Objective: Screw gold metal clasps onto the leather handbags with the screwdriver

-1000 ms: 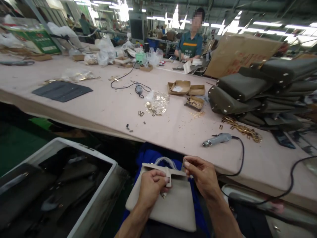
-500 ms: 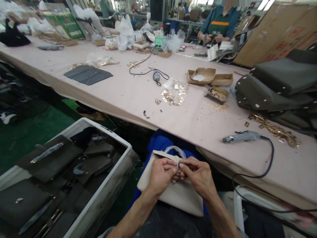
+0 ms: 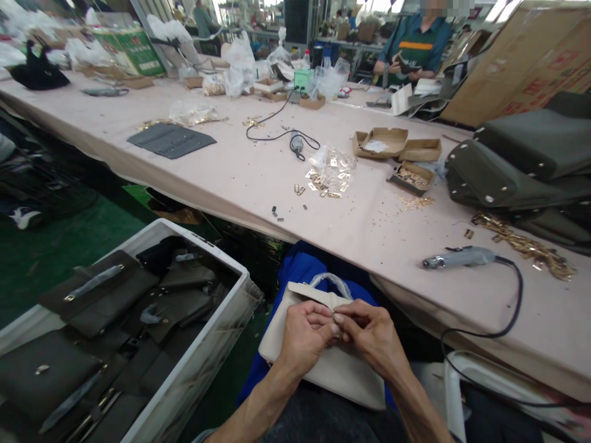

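Note:
A cream handbag lies tilted across my lap on blue cloth, its flap edge lifted a little. The bag's clear-wrapped handle arches up at the far side. Over the front of the bag, my left hand is closed, its thumb and fingers pinching the end of a narrow strap that runs down from the flap. My right hand pinches at the same spot, fingertips meeting those of the left. Any small metal piece between the fingertips is mostly hidden.
Right on the table lies a grey electric screwdriver with its cord. Gold hardware, small cardboard boxes and dark bags are farther back. A white crate of dark bags stands left. Across the table is a co-worker.
My fingertips have drawn closer over the strap end, covering the metal piece that showed between them. The view has shifted slightly. The co-worker's hands have lifted a dark item.

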Available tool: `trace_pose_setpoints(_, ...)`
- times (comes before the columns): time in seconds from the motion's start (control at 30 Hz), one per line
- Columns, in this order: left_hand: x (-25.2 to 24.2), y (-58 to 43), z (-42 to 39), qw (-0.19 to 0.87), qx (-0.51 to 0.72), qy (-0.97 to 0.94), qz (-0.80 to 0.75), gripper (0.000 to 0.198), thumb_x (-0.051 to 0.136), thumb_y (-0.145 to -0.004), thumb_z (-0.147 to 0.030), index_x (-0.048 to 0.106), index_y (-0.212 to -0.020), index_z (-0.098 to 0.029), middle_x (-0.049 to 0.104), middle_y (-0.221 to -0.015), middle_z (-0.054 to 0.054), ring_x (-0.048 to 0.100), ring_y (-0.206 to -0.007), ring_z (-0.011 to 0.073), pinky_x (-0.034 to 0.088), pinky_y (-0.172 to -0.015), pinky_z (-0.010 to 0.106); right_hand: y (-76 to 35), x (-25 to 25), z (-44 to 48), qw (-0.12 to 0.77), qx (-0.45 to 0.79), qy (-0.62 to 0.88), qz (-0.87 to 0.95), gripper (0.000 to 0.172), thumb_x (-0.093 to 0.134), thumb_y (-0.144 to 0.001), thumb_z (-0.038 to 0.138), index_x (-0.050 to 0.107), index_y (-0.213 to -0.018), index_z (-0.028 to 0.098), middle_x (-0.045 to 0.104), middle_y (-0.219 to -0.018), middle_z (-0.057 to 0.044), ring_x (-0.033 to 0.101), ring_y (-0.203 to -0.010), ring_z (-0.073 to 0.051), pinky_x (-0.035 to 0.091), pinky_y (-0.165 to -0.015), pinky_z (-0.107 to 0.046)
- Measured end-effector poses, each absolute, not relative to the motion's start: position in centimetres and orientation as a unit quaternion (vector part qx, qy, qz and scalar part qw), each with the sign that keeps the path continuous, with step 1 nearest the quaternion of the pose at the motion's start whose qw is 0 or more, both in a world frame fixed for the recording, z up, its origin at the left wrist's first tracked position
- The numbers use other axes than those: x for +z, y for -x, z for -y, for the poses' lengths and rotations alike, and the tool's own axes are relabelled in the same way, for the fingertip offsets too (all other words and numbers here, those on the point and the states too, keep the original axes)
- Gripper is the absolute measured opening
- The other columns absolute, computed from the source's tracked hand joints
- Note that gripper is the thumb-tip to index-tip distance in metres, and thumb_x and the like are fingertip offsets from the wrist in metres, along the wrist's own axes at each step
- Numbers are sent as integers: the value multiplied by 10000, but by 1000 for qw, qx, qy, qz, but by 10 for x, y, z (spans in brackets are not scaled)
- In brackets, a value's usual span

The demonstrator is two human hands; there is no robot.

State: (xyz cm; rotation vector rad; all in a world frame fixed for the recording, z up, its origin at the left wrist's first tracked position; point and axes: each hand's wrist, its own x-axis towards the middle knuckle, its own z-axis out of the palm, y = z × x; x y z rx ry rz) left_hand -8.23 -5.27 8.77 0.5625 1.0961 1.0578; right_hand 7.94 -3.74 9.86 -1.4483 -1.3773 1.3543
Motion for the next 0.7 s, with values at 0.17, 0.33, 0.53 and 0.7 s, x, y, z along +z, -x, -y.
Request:
trace_pose_setpoints(0.17,92,81,54,674,477,-246,-507,335,879,-592,-214,664,-829,-116,726,-638,68,694,-543,201,598,-534,279,-77,100,45,363,477,616,511,287,823,-817,483,845,-900,209,757,-859,-86,708,-768,-263,558,-645,-305)
trace_pose_setpoints(0.33,96,79,57,674,446,-252,-533,349,862,-579,-250,643,-819,-123,718,-611,88,686,-505,211,561,-500,263,-65,83,55,462,482,629,398,360,913,-687,463,825,-904,189,771,-879,-96,721,-735,-264,582,-632,-306)
trace_pose_setpoints(0.53,101,78,55,693,384,-267,-548,321,769,-665,-413,706,-696,-99,653,-583,81,545,-442,125,262,-358,182,-63,79,64,458,477,638,395,333,878,-724,508,826,-873,214,772,-856,-79,735,-759,-273,603,-664,-304)
trace_pose_setpoints(0.7,117,71,56,664,383,-237,-597,372,821,-727,-376,625,-536,-123,549,-500,32,434,-418,87,283,-419,217,-60,88,70,421,377,664,489,362,797,-822,618,802,-844,257,748,-822,-47,716,-723,-264,604,-611,-305)
